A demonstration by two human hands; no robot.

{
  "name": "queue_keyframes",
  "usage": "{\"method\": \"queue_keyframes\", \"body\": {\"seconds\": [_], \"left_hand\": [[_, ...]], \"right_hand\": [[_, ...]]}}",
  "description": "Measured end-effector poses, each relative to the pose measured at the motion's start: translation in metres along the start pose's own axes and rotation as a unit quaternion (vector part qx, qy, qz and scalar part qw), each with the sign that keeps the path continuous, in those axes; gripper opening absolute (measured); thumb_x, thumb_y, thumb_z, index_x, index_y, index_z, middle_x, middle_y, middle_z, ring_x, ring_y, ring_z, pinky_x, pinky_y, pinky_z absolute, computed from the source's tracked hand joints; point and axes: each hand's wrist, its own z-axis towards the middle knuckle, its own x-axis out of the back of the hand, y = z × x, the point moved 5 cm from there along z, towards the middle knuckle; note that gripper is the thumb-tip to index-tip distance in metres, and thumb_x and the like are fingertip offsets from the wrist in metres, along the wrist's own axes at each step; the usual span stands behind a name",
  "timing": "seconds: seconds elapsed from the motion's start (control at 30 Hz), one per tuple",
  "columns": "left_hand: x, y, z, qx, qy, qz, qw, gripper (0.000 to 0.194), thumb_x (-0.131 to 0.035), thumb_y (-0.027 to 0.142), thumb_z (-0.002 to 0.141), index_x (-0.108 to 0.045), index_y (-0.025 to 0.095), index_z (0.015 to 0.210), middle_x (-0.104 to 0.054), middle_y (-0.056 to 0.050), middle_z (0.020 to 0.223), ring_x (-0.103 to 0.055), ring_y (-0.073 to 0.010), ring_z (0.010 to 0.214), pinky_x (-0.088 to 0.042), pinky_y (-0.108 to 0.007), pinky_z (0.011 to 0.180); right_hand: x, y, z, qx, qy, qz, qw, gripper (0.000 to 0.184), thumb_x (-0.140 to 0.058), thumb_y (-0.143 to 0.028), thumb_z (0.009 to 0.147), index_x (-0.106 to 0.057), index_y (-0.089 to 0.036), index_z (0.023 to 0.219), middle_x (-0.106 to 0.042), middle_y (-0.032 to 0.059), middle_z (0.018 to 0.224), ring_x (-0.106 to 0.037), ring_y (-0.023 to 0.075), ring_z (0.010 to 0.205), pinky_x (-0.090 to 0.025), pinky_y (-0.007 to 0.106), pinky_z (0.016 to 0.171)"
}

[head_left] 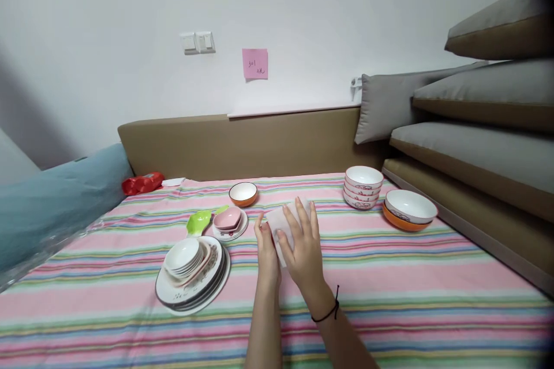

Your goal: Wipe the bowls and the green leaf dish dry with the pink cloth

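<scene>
Near the middle of the bed, both my hands are raised around a white tissue [276, 220]. My left hand [267, 253] has its fingers and thumb closed along the tissue's left edge. A small red spot shows by its fingers; I cannot make out what it belongs to. My right hand [305, 245] presses the tissue from the right, fingers spread across it. Whether anything lies under the tissue is hidden. Left of my hands are a pink bowl [227, 218] on small plates [237, 233], and a stack of small white bowls [184, 255] on larger plates [203, 297].
A green leaf-shaped dish [198, 223] and an orange bowl [244, 199] stand farther back. To the right are stacked white bowls [362, 195] and a white bowl [410, 207] nested in an orange one. Cushions [476, 144] pile up at the right edge; a red package [143, 183] lies far left.
</scene>
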Motion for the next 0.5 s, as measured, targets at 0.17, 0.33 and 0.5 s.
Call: {"method": "queue_keyframes", "body": {"seconds": [0.17, 0.33, 0.5], "left_hand": [[0.019, -0.033, 0.006, 0.094, 0.006, -0.039, 0.995, 0.057, -0.051, 0.053, 0.088, -0.041, 0.032, 0.14, -0.061, -0.006, 0.131, -0.062, -0.0206, 0.112, -0.05, -0.033, 0.093], [0.033, -0.039, 0.006, 0.144, 0.017, -0.044, 0.989, 0.061, -0.044, 0.058, 0.089, -0.041, 0.026, 0.14, -0.064, -0.011, 0.125, -0.063, -0.0243, 0.109, -0.051, -0.038, 0.092], [0.055, -0.049, 0.016, 0.128, 0.054, 0.078, 0.987, 0.059, -0.05, 0.059, 0.085, -0.048, 0.027, 0.134, -0.065, -0.008, 0.115, -0.063, -0.0242, 0.105, -0.049, -0.038, 0.093]], "right_hand": [[-0.018, 0.054, -0.026, -0.174, 0.028, 0.125, 0.976, 0.047, -0.035, -0.034, 0.098, -0.038, -0.025, 0.144, -0.034, 0.0095, 0.152, -0.03, 0.0283, 0.141, -0.03, 0.059, 0.112], [-0.037, 0.087, -0.051, -0.325, 0.025, 0.362, 0.873, 0.05, -0.029, -0.044, 0.099, -0.041, -0.023, 0.142, -0.054, 0.0082, 0.138, -0.052, 0.0224, 0.126, -0.045, 0.043, 0.105], [-0.05, 0.09, -0.064, -0.407, 0.032, 0.504, 0.761, 0.059, -0.023, -0.056, 0.096, -0.047, -0.024, 0.139, -0.073, 0.0044, 0.105, -0.071, 0.0225, 0.091, -0.06, 0.038, 0.075]]}}
